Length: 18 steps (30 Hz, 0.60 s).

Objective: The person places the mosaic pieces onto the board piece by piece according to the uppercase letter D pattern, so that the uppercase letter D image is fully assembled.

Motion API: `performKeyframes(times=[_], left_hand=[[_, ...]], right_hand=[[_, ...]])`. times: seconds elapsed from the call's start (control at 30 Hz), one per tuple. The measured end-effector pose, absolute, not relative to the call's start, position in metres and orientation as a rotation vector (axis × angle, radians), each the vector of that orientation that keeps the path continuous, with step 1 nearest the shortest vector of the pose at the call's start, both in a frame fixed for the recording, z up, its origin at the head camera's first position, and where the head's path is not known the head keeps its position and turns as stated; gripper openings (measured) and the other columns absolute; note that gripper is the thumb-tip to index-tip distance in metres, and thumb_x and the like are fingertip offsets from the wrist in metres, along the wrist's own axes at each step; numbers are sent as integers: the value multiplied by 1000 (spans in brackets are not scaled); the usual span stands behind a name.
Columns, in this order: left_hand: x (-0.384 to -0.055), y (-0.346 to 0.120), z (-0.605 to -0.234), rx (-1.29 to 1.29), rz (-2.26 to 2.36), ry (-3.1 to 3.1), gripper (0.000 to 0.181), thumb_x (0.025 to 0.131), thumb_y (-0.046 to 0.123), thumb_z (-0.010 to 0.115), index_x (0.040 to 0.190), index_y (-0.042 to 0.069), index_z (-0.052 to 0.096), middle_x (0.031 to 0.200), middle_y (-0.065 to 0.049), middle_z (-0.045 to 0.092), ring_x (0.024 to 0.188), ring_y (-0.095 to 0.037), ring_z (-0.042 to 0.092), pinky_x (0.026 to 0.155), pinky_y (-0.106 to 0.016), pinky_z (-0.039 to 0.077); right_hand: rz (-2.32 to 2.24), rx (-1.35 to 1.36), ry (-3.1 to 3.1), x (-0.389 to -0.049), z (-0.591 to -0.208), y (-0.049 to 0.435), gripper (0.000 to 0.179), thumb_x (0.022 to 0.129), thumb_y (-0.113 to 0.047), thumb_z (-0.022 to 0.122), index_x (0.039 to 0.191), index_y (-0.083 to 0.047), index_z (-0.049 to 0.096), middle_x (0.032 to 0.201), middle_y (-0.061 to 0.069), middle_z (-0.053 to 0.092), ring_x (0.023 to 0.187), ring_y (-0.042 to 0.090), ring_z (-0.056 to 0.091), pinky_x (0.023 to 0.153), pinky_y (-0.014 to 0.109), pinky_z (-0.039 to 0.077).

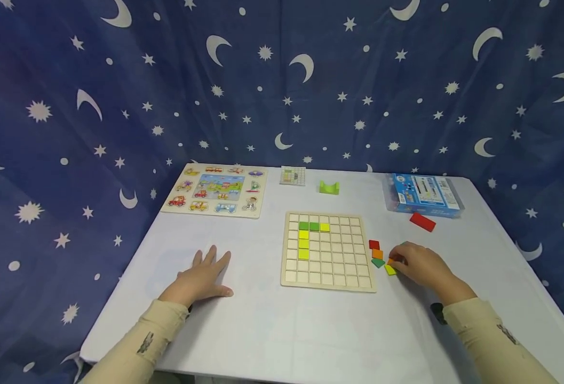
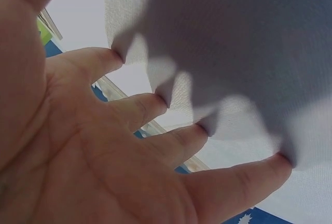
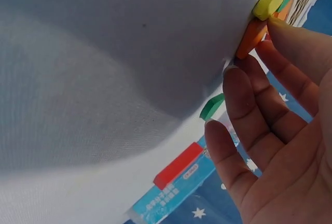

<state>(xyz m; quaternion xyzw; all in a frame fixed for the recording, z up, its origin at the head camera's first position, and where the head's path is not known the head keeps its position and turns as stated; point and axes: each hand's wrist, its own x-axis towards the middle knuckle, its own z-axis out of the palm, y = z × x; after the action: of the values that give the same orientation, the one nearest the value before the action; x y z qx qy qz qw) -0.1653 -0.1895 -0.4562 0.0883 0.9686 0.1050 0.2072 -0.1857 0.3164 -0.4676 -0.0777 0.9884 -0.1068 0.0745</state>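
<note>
My left hand (image 1: 200,278) rests on the white cloth left of the wooden grid board (image 1: 328,286), fingers spread and fingertips on the cloth. My right hand (image 1: 421,264) is right of the board, where its thumb and fingers pinch an orange tile (image 3: 252,38). A yellow tile (image 1: 390,270) lies close by the thumb, and a green tile (image 3: 212,107) is near the fingertips in the right wrist view. Between hand and board lie a red tile (image 1: 374,245), another orange tile (image 1: 377,254) and a green piece (image 1: 378,263). Green and yellow tiles (image 1: 303,244) sit in the board's upper-left cells.
A picture puzzle board (image 1: 257,205) lies at the back left. Behind the grid board are a small pattern card (image 1: 293,176) and a light green holder (image 1: 329,188). At the back right stands a blue box (image 1: 426,194), with a red block (image 1: 423,222) before it. A starry curtain (image 1: 282,80) hangs behind.
</note>
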Motion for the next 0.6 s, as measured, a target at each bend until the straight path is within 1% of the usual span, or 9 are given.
performKeyframes(times=[0.1, 0.3, 0.47, 0.6], left_hand=[[-166, -190, -456, 245, 297, 2689, 102, 76, 56, 77, 156, 13, 30, 161, -29, 11, 143, -60, 5, 89, -87, 23], [-158, -196, -453, 215, 318, 2676, 101, 78, 54, 77, 156, 12, 30, 161, -30, 10, 143, -59, 4, 89, -87, 23], [-161, -191, -450, 230, 321, 2679, 100, 78, 53, 77, 156, 11, 31, 161, -30, 11, 143, -59, 5, 90, -87, 24], [-165, -188, -448, 249, 309, 2677, 99, 80, 53, 76, 157, 12, 29, 161, -29, 10, 144, -59, 5, 90, -87, 24]], right_hand=[[-335, -237, 2975, -183, -468, 316, 22, 86, -21, 78, 104, -9, 75, 91, 4, 65, 83, 23, 58, 86, 51, 53], [-336, -266, 2943, -190, -467, 311, 22, 86, -18, 78, 106, -10, 74, 94, 5, 64, 86, 23, 59, 85, 50, 53], [-295, -249, 2964, -186, -469, 312, 24, 85, -16, 78, 107, -7, 72, 95, 7, 64, 84, 25, 58, 85, 51, 53], [-241, -262, 3015, -182, -466, 310, 27, 86, -17, 78, 110, -5, 71, 97, 10, 65, 85, 27, 59, 88, 53, 52]])
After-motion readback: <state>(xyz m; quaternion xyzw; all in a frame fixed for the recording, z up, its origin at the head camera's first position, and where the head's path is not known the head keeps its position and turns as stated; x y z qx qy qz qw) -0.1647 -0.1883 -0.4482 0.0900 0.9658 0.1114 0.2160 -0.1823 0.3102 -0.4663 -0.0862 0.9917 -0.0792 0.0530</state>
